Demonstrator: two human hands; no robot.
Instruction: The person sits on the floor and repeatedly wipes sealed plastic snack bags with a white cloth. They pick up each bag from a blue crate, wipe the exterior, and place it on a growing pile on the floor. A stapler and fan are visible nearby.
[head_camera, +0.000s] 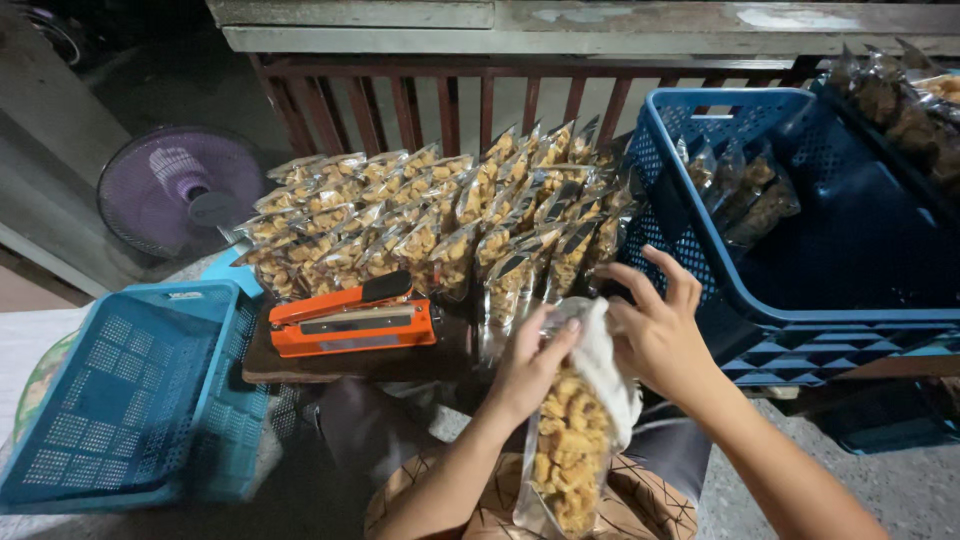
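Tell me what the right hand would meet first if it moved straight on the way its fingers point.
Probably the standing snack bags just beyond the right hand; depth is unclear.

Light falls bright from above onto my hands and the sealed snack bags (440, 215), glinting off their plastic. Behind the bags, past the red railing (450, 100), it's dark. Left of them the purple fan (185, 190) sits dim and soft. The wide lens bends the frame's edges.
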